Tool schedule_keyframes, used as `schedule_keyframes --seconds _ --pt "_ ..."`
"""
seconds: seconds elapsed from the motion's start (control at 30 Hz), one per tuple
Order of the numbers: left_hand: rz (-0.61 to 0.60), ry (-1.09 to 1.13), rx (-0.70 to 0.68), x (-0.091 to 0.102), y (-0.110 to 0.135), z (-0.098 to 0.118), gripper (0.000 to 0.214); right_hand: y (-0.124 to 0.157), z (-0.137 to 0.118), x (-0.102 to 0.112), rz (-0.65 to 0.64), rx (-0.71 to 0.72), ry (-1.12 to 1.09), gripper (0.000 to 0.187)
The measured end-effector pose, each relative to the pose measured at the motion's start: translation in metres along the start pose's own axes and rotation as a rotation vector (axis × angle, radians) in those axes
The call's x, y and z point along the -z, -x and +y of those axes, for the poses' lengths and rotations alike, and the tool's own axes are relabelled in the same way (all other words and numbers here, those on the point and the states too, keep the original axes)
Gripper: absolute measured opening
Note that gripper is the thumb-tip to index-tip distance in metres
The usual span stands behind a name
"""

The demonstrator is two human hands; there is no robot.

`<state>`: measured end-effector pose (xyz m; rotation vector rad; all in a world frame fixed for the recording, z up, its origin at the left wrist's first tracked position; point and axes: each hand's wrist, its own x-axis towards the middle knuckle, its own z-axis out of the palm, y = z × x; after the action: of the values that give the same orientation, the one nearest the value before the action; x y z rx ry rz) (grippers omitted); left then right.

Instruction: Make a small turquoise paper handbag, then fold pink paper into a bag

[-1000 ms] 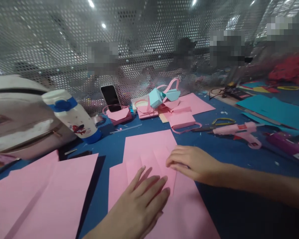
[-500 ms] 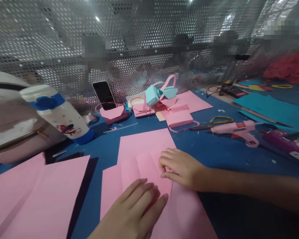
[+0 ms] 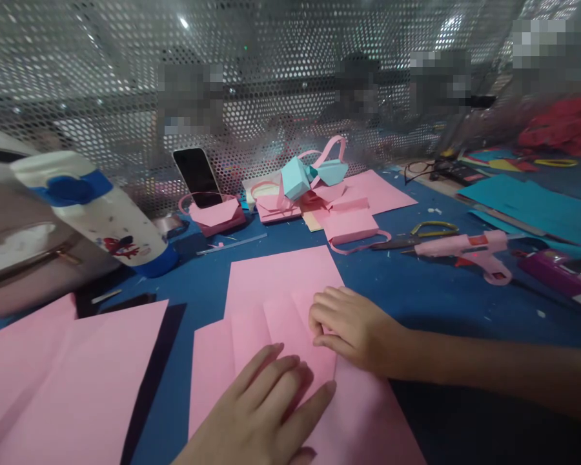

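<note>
A creased piece of pink paper (image 3: 249,332) lies over larger pink sheets (image 3: 281,274) directly in front of me. Its upright folds run away from me. My left hand (image 3: 256,407) rests on its near part with the fingers stretched out. At its right edge, my right hand (image 3: 351,326) is closed, fingers curled and thumb tip against the paper. What lies under the curled fingers is hidden.
Left are more pink paper (image 3: 101,368), a bottle (image 3: 91,210) and a bag (image 3: 10,278). Small pink paper bags (image 3: 351,226) and a phone (image 3: 198,177) stand behind. Scissors (image 3: 433,228), a pink glue gun (image 3: 458,247) and blue paper (image 3: 527,200) are at right.
The view has shifted slightly. My left thumb has moved a little to the right over the paper. My right hand keeps its place at the paper's edge.
</note>
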<state>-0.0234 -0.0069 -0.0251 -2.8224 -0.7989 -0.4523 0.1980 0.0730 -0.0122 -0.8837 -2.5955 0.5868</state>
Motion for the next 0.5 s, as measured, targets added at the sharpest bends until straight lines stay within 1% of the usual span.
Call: schedule_keyframes --seconds 0.1,0.2,0.27,0.37,0.4,0.43,0.5 --pt "-0.014 0.03 0.009 0.004 -0.002 -0.001 0.041 0.0 0.0 0.0 -0.009 -0.004 0.011 0.016" --pt "0.061 0.069 0.002 0.009 -0.003 -0.002 0.039 0.0 0.0 0.0 -0.016 -0.01 0.014 0.015" --pt "0.041 0.082 0.01 0.014 -0.004 -0.001 0.036 0.001 0.0 0.002 -0.019 -0.013 -0.015 0.014" --pt "-0.029 0.084 0.038 0.02 -0.006 0.001 0.033 0.002 0.001 0.007 -0.037 0.013 -0.135 0.011" --pt "-0.036 0.082 0.05 0.022 -0.006 0.001 0.033 0.002 0.002 0.01 -0.053 0.026 -0.181 0.01" --pt "-0.017 0.08 0.054 0.022 -0.006 0.002 0.033 0.001 0.003 0.013 -0.079 0.04 -0.218 0.011" --pt "-0.021 0.082 0.061 0.022 -0.005 0.003 0.034 0.0 0.007 0.018 -0.15 0.073 -0.255 0.016"
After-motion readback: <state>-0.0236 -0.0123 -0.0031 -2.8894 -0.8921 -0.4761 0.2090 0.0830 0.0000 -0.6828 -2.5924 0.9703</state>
